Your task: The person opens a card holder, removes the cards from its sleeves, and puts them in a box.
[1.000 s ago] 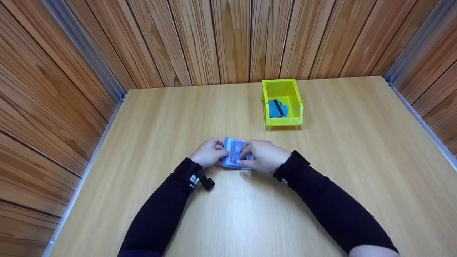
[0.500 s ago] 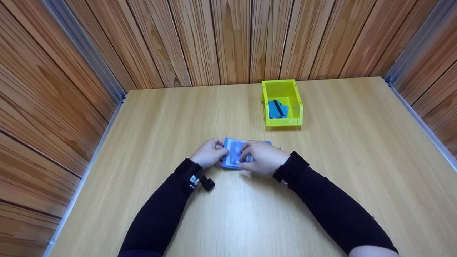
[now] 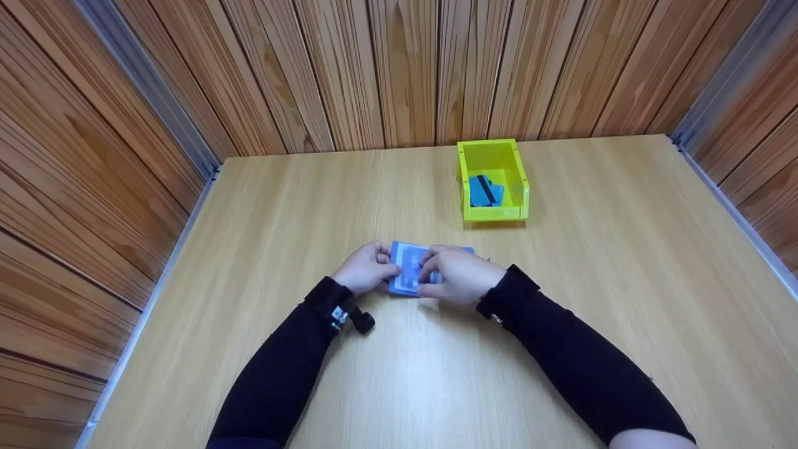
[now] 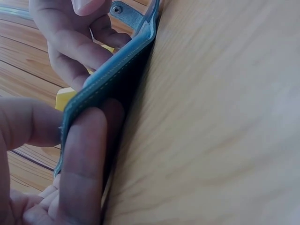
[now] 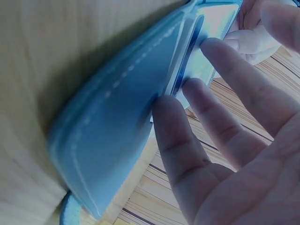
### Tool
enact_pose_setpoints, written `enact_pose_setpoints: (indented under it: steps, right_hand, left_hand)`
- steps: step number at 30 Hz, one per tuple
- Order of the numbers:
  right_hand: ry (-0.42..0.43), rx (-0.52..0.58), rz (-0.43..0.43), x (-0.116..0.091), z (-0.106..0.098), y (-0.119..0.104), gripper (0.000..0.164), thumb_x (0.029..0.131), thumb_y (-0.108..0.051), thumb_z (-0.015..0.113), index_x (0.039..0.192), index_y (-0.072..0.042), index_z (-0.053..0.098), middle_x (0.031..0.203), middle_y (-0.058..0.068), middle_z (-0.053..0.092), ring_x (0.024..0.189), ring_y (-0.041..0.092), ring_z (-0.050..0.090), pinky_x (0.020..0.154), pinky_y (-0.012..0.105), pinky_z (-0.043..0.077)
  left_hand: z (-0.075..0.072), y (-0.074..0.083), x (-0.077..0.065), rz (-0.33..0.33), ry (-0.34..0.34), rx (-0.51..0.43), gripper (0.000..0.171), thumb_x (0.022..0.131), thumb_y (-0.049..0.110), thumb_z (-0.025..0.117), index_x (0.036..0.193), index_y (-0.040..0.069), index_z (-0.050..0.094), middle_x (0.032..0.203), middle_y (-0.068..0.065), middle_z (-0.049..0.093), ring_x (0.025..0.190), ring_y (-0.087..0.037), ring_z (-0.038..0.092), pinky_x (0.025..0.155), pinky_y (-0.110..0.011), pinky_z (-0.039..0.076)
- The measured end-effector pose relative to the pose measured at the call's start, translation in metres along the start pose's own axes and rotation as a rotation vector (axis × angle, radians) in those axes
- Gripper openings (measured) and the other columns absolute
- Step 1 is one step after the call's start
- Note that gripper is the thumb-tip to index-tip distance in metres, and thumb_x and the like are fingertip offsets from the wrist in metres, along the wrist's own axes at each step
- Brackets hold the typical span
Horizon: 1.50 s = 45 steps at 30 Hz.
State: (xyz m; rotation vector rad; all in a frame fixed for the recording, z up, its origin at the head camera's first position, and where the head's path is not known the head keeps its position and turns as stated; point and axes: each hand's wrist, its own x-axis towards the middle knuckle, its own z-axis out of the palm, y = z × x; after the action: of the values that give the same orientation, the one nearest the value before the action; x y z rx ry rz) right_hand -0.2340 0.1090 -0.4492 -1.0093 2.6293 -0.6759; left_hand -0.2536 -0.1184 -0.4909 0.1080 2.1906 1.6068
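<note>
A blue stitched card wallet [image 3: 406, 259] lies unfolded on the table between the hands. My left hand [image 3: 363, 268] pinches its left edge, thumb on top and fingers beneath. In the right wrist view, a pale card with a dark stripe [image 5: 200, 70] lies at the pocket of the stitched wallet [image 5: 112, 126]. Fingertips of my right hand [image 5: 239, 136] press on the card and the pocket's edge, the fingers nearly straight. From above, the right hand [image 3: 464, 274] covers the wallet's right half. A snap strap [image 4: 126, 15] sticks out at the far end in the left wrist view.
A yellow-green bin [image 3: 495, 213] stands farther back, right of centre, with blue cards [image 3: 483, 190] inside, one bearing a black stripe. Wood-panelled walls [image 3: 405, 75] border the table [image 3: 299, 206] at the back and sides.
Since the first frame, my right hand has shifted very slightly, and the wallet's upper right corner shows more. The left hand keeps its hold in the same place.
</note>
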Motion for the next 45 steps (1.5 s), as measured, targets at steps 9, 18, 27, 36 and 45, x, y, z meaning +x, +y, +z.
enact_pose_setpoints:
  steps: [9,18,27,36,45]
  right_hand:
    - [0.02,0.037,0.161,0.002,-0.002,0.0,0.053,0.089,-0.047,0.068,0.125,-0.009,0.062,0.112,0.005,0.056,0.094,0.019,0.055,0.083,0.034,0.049]
    - [0.086,0.178,0.274,0.008,-0.004,0.014,0.072,0.09,-0.047,0.067,0.141,-0.001,0.047,0.124,0.014,0.06,0.11,0.024,0.058,0.101,0.043,0.047]
    - [0.1,0.285,0.335,0.01,-0.006,0.025,0.069,0.09,-0.048,0.068,0.14,-0.004,0.05,0.134,0.012,0.059,0.121,0.026,0.055,0.107,0.045,0.044]
    - [0.131,0.329,0.368,0.011,-0.008,0.022,0.063,0.09,-0.047,0.067,0.136,-0.007,0.056,0.132,0.009,0.061,0.121,0.024,0.056,0.106,0.044,0.045]
    - [0.125,0.379,0.379,0.011,-0.007,0.019,0.063,0.09,-0.047,0.068,0.137,-0.007,0.054,0.131,0.008,0.062,0.119,0.023,0.058,0.106,0.042,0.045]
  left_hand:
    - [0.001,-0.001,0.002,-0.003,-0.006,-0.022,0.032,0.086,0.004,0.068,0.111,0.001,0.049,0.084,-0.003,0.063,0.07,-0.015,0.065,0.057,-0.027,0.057]
    - [0.0,0.0,0.002,-0.018,-0.02,-0.045,0.034,0.086,0.002,0.067,0.114,0.001,0.048,0.087,-0.004,0.063,0.075,-0.017,0.067,0.061,-0.031,0.059]
    - [0.0,0.002,0.0,-0.023,-0.017,-0.026,0.034,0.087,0.004,0.068,0.116,0.001,0.049,0.094,-0.006,0.062,0.08,-0.018,0.066,0.063,-0.032,0.06]
    - [-0.001,0.001,0.001,-0.027,-0.012,-0.019,0.033,0.087,0.006,0.068,0.114,0.003,0.049,0.091,-0.004,0.062,0.078,-0.016,0.066,0.062,-0.031,0.059]
    - [-0.001,0.001,0.001,-0.033,-0.02,-0.022,0.034,0.087,0.006,0.068,0.115,0.004,0.048,0.091,-0.004,0.064,0.078,-0.016,0.067,0.063,-0.03,0.059]
